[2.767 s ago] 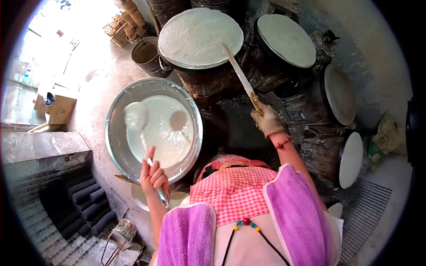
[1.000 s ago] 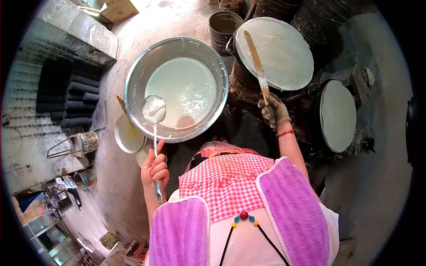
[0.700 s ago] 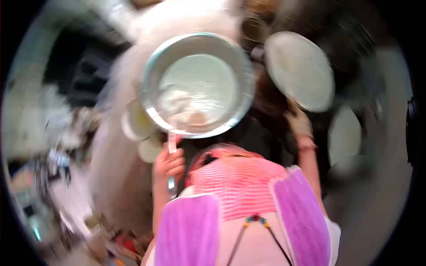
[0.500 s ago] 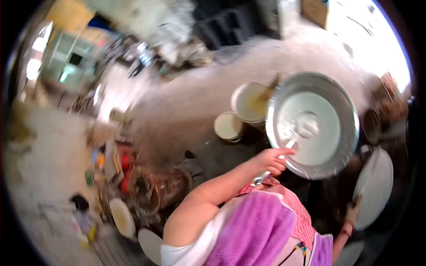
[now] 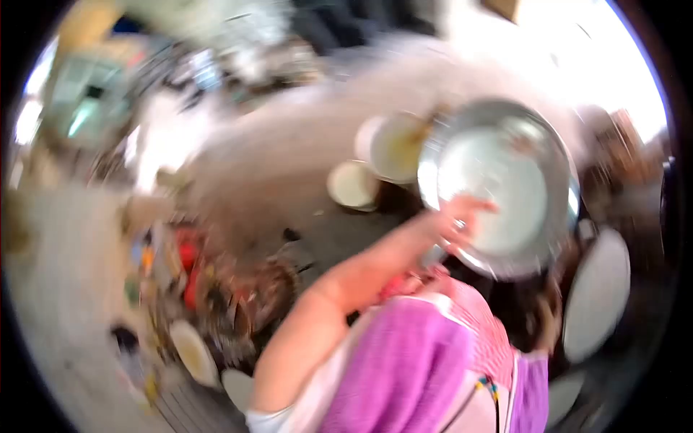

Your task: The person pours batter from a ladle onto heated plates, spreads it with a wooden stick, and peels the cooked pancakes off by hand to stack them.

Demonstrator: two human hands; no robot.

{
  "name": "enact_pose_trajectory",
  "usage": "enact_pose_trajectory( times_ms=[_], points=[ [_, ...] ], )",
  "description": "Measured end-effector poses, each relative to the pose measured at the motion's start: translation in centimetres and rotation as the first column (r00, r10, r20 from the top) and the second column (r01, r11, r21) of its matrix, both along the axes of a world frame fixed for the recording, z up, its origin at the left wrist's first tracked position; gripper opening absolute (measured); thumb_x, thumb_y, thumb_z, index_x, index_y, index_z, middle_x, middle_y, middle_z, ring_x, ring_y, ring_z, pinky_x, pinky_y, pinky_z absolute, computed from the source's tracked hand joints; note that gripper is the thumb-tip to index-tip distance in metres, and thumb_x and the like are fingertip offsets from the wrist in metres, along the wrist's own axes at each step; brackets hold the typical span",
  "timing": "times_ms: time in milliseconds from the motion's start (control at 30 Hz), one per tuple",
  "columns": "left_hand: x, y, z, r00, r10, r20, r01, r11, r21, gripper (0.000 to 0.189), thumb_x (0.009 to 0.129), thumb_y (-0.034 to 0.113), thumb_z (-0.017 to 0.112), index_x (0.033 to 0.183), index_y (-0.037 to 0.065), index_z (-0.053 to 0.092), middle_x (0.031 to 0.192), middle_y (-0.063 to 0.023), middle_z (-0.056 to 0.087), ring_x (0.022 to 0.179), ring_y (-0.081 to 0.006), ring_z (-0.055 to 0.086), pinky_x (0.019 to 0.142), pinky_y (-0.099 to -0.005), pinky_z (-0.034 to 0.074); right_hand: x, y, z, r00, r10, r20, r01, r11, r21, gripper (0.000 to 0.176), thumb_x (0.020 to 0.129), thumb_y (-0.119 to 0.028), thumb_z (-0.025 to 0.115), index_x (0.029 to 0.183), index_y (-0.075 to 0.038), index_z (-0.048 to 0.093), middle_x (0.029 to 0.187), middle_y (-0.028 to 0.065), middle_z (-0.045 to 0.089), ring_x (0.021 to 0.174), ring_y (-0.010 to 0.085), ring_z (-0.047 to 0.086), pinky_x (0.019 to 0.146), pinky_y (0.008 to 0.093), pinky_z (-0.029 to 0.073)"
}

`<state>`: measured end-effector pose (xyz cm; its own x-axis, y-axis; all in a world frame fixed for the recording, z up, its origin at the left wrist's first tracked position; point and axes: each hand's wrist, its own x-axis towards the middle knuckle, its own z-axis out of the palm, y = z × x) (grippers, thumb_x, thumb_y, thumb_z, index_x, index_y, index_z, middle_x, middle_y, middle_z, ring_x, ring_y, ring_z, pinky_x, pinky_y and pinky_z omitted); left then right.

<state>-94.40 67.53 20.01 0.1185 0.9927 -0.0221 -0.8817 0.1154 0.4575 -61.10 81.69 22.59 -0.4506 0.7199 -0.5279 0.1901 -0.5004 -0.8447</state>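
Note:
A large metal basin (image 5: 440,123) of pale, milky liquid (image 5: 523,173) stands in front of me. My left hand (image 5: 462,220) reaches over its near rim, fingers closed around the handle of a metal ladle (image 5: 433,256). The handle's end shows below the hand; the ladle's bowl is lost in blur. My right hand (image 5: 548,314), smeared by motion, is just below the basin's near right side. Beside it stands a large white round disc (image 5: 598,296), with a gap between hand and disc.
Two pale buckets, one with yellowish contents (image 5: 397,148) and a smaller one (image 5: 352,185), stand left of the basin. Cluttered items with red parts (image 5: 189,252) lie at lower left, near a pale oval dish (image 5: 193,353). Dark stacked shapes (image 5: 361,22) are at the back.
My left hand has moved up and further over the basin with the ladle. My right hand has come away from the white disc's edge toward the basin. The whole view has shifted slightly.

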Motion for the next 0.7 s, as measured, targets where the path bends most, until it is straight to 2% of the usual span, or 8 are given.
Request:
enact_pose_trajectory(
  times_ms=[33, 67, 100, 300, 400, 500, 567, 700],
  points=[
    [-0.8, 1.2, -2.9, 0.974, -0.123, 0.191, 0.113, 0.992, 0.059, 0.06, 0.087, 0.001, 0.05, 0.143, 0.009, 0.031, 0.06, 0.0037, 0.038, 0.042, -0.0053, 0.031, 0.037, -0.0211, 0.027, -2.4, -1.2, 1.4, 0.989, -0.07, 0.13, 0.075, 0.997, -0.036, 0.058, 0.081, -0.015, 0.062, 0.136, -0.01, 0.045, 0.126, 0.0063, 0.055, 0.105, 0.018, 0.057, 0.088, 0.0351, 0.044],
    [-1.9, 1.9, -1.3, 0.913, -0.086, 0.399, 0.224, 0.922, -0.315, 0.05, 0.095, 0.008, 0.039, 0.144, 0.009, 0.029, 0.057, 0.0037, 0.035, 0.04, -0.0062, 0.031, 0.035, -0.0214, 0.027, -1.5, -0.9, -0.5, 0.983, -0.035, 0.182, 0.052, 0.995, -0.09, 0.06, 0.08, -0.012, 0.064, 0.136, -0.01, 0.045, 0.12, 0.0062, 0.058, 0.085, 0.0162, 0.061, 0.071, 0.0287, 0.048],
    [-2.0, 2.0, -3.2, 0.889, -0.184, 0.42, 0.271, 0.949, -0.16, 0.045, 0.099, 0.015, 0.03, 0.143, 0.009, 0.03, 0.055, 0.0038, 0.031, 0.038, -0.0047, 0.028, 0.033, -0.0203, 0.025, -2.2, -1.0, 1.4, 0.968, -0.006, 0.252, 0.073, 0.964, -0.257, 0.062, 0.079, -0.012, 0.066, 0.137, -0.007, 0.044, 0.115, 0.0059, 0.061, 0.077, 0.0158, 0.063, 0.06, 0.0273, 0.049],
    [-1.2, 4.4, -1.0, 0.886, -0.399, -0.235, 0.159, 0.739, -0.654, 0.038, 0.099, 0.026, 0.044, 0.13, 0.006, 0.045, 0.062, 0.003, 0.04, 0.039, -0.0059, 0.032, 0.036, -0.0223, 0.031, -2.9, 0.6, 3.0, 0.956, -0.106, 0.273, 0.213, 0.892, -0.398, 0.06, 0.081, -0.012, 0.064, 0.137, -0.006, 0.042, 0.089, 0.0092, 0.066, 0.052, 0.0104, 0.057, 0.04, 0.0214, 0.04],
    [-0.5, 7.2, -12.5, 0.449, -0.572, -0.686, -0.062, 0.746, -0.663, 0.029, 0.096, 0.026, 0.047, 0.102, -0.001, 0.056, 0.058, -0.0029, 0.048, 0.041, -0.0141, 0.046, 0.04, -0.0289, 0.041, -4.2, 1.0, -3.5, 0.938, 0.043, 0.344, 0.171, 0.805, -0.568, 0.055, 0.082, -0.013, 0.064, 0.134, -0.011, 0.046, 0.074, 0.001, 0.058, 0.044, 0.007, 0.042, 0.039, 0.0208, 0.033],
    [-0.2, 10.2, -17.5, 0.362, -0.628, -0.689, -0.128, 0.699, -0.704, 0.031, 0.095, 0.027, 0.046, 0.092, -0.003, 0.055, 0.058, -0.0109, 0.055, 0.045, -0.0219, 0.056, 0.044, -0.0347, 0.045, -7.4, 0.8, -1.5, 0.931, 0.197, 0.306, -0.005, 0.848, -0.53, 0.055, 0.083, -0.017, 0.066, 0.135, -0.014, 0.047, 0.073, -0.0006, 0.057, 0.046, 0.0055, 0.043, 0.041, 0.0199, 0.033],
    [-0.4, 11.8, -18.2, 0.109, -0.638, -0.763, -0.197, 0.738, -0.645, 0.031, 0.095, 0.026, 0.045, 0.092, -0.004, 0.054, 0.065, -0.0183, 0.06, 0.048, -0.0289, 0.06, 0.047, -0.0397, 0.048, -5.8, 1.9, -1.8, 0.969, -0.099, 0.226, 0.2, 0.85, -0.487, 0.054, 0.084, -0.02, 0.066, 0.134, -0.01, 0.047, 0.073, -0.0014, 0.057, 0.049, 0.0053, 0.046, 0.043, 0.0204, 0.035],
    [-0.7, 12.7, -21.9, -0.195, -0.601, -0.775, -0.133, 0.799, -0.586, 0.031, 0.094, 0.025, 0.045, 0.092, -0.004, 0.054, 0.073, -0.0253, 0.062, 0.055, -0.0341, 0.063, 0.05, -0.0426, 0.049, -7.5, 1.5, -3.8, 0.909, 0.203, 0.364, -0.017, 0.89, -0.455, 0.054, 0.085, -0.014, 0.064, 0.136, -0.009, 0.047, 0.097, -0.0035, 0.063, 0.057, 0.0048, 0.048, 0.048, 0.0201, 0.039]
  ],
)
